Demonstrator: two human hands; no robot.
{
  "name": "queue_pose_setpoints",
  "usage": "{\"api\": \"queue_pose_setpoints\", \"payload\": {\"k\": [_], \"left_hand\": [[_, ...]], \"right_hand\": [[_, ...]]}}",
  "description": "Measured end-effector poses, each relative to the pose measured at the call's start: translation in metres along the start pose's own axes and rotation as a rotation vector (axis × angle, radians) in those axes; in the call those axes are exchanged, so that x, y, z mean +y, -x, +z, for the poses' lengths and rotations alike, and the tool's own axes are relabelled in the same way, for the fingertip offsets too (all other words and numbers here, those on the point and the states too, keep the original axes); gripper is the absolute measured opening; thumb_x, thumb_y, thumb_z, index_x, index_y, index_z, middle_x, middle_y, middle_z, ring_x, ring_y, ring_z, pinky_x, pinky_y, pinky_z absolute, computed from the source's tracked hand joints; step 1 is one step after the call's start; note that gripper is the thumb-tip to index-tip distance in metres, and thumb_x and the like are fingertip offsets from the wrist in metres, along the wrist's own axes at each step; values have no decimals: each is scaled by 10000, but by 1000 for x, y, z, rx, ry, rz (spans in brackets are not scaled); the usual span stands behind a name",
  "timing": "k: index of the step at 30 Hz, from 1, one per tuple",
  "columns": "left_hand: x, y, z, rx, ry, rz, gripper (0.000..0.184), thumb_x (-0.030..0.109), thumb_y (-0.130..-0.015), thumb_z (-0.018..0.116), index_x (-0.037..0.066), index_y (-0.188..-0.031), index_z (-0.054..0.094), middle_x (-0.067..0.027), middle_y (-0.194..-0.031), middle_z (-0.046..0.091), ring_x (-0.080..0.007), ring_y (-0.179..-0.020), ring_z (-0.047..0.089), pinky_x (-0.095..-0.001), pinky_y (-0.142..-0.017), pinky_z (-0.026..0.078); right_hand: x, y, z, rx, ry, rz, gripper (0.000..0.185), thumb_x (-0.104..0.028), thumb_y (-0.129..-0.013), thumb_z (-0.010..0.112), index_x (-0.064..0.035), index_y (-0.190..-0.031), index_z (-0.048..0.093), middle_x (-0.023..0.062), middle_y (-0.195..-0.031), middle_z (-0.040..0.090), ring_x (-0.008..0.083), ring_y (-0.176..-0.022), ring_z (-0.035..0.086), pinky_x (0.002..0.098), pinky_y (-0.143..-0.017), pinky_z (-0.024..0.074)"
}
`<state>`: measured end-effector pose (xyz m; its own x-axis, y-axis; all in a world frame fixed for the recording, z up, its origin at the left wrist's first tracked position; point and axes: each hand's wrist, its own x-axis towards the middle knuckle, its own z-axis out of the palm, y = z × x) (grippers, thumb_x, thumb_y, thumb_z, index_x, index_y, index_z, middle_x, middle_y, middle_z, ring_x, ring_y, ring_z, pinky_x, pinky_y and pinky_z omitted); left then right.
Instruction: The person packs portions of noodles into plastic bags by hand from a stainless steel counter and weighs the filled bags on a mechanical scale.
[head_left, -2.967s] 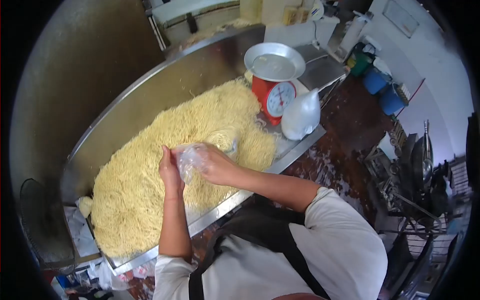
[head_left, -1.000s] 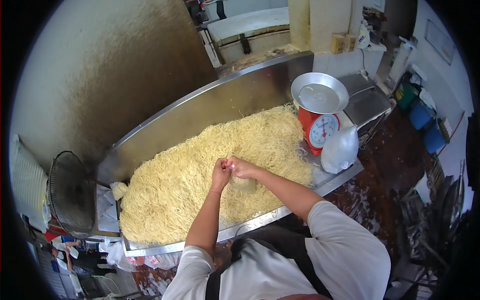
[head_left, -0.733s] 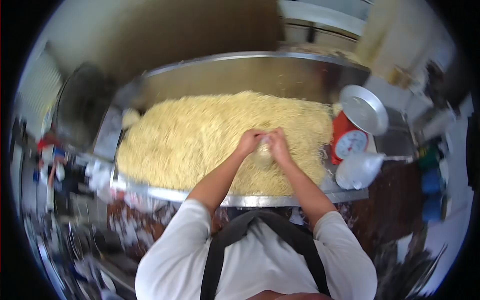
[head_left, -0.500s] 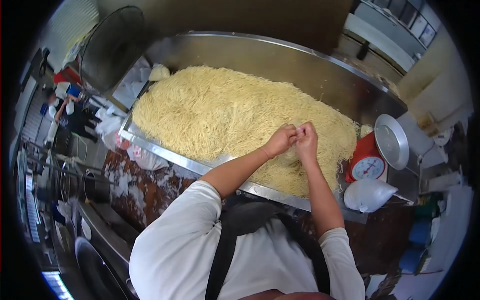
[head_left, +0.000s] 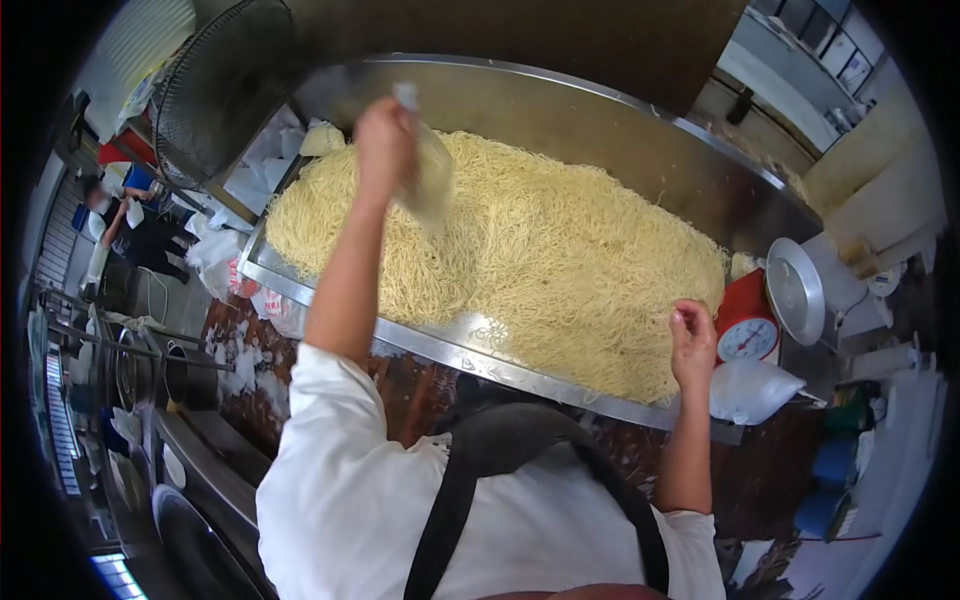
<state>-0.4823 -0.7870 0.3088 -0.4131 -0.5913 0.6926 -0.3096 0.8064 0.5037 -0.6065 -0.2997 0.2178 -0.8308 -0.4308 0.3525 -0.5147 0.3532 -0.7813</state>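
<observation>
My left hand (head_left: 386,145) is closed on the top of a clear plastic bag of noodles (head_left: 432,180), raised over the left part of the tray and blurred by motion. A wide heap of pale yellow noodles (head_left: 560,250) covers much of the metal tray (head_left: 480,366). Near the heap's right end, my right hand (head_left: 694,335) has its fingers curled but apart, with nothing seen in them. Just right of it stands a red scale (head_left: 746,318) with a round metal pan (head_left: 796,290). A filled white plastic bag (head_left: 752,391) lies below the scale.
A large fan (head_left: 215,95) stands at the upper left. Plastic bags (head_left: 215,255) hang by the tray's left end. Another person (head_left: 140,225) is farther off at the left. Metal pots and racks line the lower left. Blue bins (head_left: 835,465) are at the right.
My hands have parted. The left one has swung up and left with the bag of noodles; the right one has let go and moved right, towards the scale.
</observation>
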Motion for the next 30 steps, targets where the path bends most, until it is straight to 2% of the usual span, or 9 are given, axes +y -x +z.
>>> {"api": "queue_pose_setpoints", "payload": {"k": [3, 4, 7, 10, 12, 17, 20, 25, 30], "left_hand": [[-51, -92, -6, 122, -290, -39, 184, 142, -854, 590, -5, -913, 683, -241, -902, 662, -434, -908, 629, -495, -807, 493], [-76, -113, 2, 165, -273, -17, 249, 134, -859, 588, -9, -1048, 663, -261, -999, 654, -427, -994, 616, -498, -858, 482], [-44, -125, 28, 318, -155, 93, 347, 142, -863, 615, 7, -1183, 606, -257, -1077, 636, -381, -1021, 622, -467, -864, 492], [56, -30, 65, -42, 349, 218, 345, 123, -874, 645, 16, -1195, 580, -174, -1076, 647, -305, -971, 632, -389, -845, 504], [121, 70, 85, -640, 451, 104, 246, 116, -930, 585, 50, -1165, 550, -107, -1066, 655, -250, -963, 644, -351, -873, 498], [208, 236, 104, -1508, 808, 143, 516, 230, -956, 612, 86, -1420, 439, -102, -1108, 656, -236, -979, 639, -352, -888, 497], [230, 266, 106, -1697, 846, 52, 507, 181, -945, 641, 69, -1405, 462, -87, -1101, 654, -172, -981, 615, -316, -903, 490], [231, 293, 135, -1519, 875, -106, 379, 124, -945, 635, 15, -1299, 558, -64, -1003, 661, -128, -914, 608, -266, -839, 492], [260, 309, 146, -1567, 890, -153, 349, 93, -957, 610, 6, -1290, 553, -59, -1015, 647, -131, -950, 603, -268, -878, 495]], "right_hand": [[32, 20, -21, 48, -16, 85, 93, -48, -908, 628, -17, -993, 610, 53, -857, 600, 135, -770, 555, 263, -720, 460], [33, 27, -27, 49, -38, 144, 84, -66, -919, 620, -19, -988, 610, 53, -847, 595, 140, -766, 552, 275, -721, 458], [37, 45, -42, 77, 42, 146, 86, -85, -930, 609, -22, -989, 610, 52, -850, 597, 148, -762, 547, 290, -723, 455], [34, 58, -66, 152, 136, 173, 109, -110, -942, 599, -20, -999, 617, 60, -869, 609, 158, -779, 558, 299, -730, 458], [59, 67, -91, 244, 119, 150, 122, -118, -946, 598, -15, -1006, 625, 76, -898, 617, 170, -784, 563, 301, -736, 464], [103, 87, -177, 525, 351, 111, 143, -101, -936, 614, -1, -1037, 625, 84, -970, 632, 182, -877, 594, 311, -807, 488], [93, 100, -209, 735, 407, 275, 254, -93, -907, 635, 0, -1143, 619, 130, -1062, 638, 216, -961, 623, 329, -871, 500], [155, 127, -256, 539, 745, 374, 511, -195, -819, 726, 16, -1252, 553, 230, -1093, 577, 379, -1040, 562, 438, -920, 458], [156, 101, -244, 554, 655, 262, 590, -294, -811, 765, 76, -1223, 561, 242, -1123, 585, 381, -1052, 573, 423, -903, 472]]}}
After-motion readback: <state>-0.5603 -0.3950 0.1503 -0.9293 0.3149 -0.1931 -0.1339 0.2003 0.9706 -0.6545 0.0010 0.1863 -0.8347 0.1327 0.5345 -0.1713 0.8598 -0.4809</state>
